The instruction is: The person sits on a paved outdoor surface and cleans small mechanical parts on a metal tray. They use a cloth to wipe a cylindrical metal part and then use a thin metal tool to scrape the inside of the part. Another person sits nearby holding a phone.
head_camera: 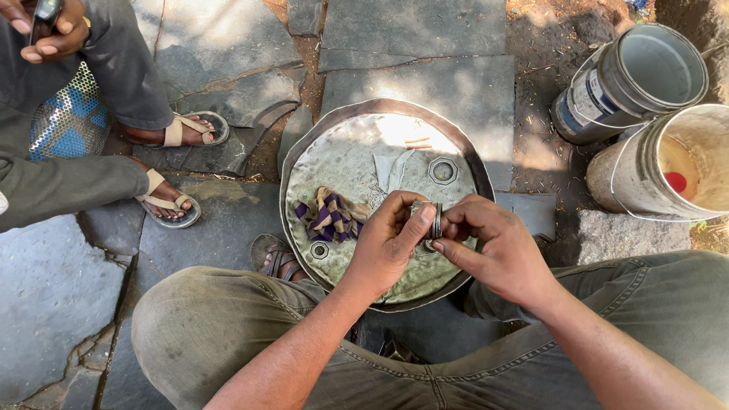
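Nearest: both knees in olive trousers, a sandalled foot (pixel 275 260) at 8 o'clock of the drum lid.

Left hand (pixel 387 243) and right hand (pixel 497 247) meet above the round metal drum lid (pixel 342 163). Both grips pinch one small metal ring (pixel 433 220) edge-on, fingertips clenched on its rim, held just above the lid's 5 o'clock part.

Progress, judged: the ring is mid-handling, not set down; how much remains, cannot tell.

On the lid: striped rag (pixel 330 215) at 9 o'clock, pale scrap (pixel 391 171) near centre.

Farther, 2 o'clock: grey bucket (pixel 634 80), looks empty; cream bucket (pixel 668 163) with something red inside.

At 10 o'clock, another person's sandalled feet (pixel 178 167).
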